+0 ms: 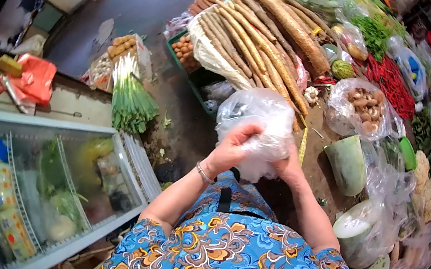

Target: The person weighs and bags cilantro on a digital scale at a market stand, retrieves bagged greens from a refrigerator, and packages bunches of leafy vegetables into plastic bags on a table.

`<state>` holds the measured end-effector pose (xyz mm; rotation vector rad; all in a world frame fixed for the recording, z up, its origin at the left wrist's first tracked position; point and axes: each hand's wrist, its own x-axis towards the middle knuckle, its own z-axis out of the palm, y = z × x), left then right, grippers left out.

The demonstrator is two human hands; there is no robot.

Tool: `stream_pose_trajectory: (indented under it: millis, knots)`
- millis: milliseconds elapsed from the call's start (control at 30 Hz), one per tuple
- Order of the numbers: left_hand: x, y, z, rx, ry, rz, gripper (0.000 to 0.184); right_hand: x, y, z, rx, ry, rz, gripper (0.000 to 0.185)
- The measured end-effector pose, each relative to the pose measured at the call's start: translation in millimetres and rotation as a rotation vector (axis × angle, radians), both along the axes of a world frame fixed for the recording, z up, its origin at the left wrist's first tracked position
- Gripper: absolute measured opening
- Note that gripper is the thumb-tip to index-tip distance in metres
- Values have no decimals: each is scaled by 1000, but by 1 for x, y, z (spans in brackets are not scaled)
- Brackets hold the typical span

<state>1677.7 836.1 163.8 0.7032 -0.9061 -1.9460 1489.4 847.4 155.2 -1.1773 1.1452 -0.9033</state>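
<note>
A crumpled clear plastic bag [264, 114] is held up in front of my body, between both hands. My left hand [233, 147], with a bracelet at the wrist, closes on the bag's near left side, thumb on top. On the right edge of the bag, my right hand [290, 168] grips the film, its fingers partly hidden behind it. Whether anything lies inside the bag I cannot make out. Just beyond it, long brown yams [263, 46] lie in a pile, their near ends reaching close to the bag.
Spring onions [134, 96] stand at left, above a glass-fronted fridge [130, 177]. Behind are eggs [185, 51] in a green crate [197, 89]. To the right sit bagged mushrooms [367, 105], red chillies [391, 86], a cut winter melon [347, 165] and cauliflower [426, 187].
</note>
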Motion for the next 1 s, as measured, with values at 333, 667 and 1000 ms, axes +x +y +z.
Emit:
stream_pose_trajectory:
  millis: [333,667,1000]
  knots:
    - [2,32,42,-455,-577,155,57,-103,1,30,-129,310,-61,19]
    - [-106,41,-18,-806,-776,-17,71,-114,-25,9,-457,650,28,24]
    - [-162,-7,-121,-493,-964,-61,67,-112,19,17,-686,1291,120,61]
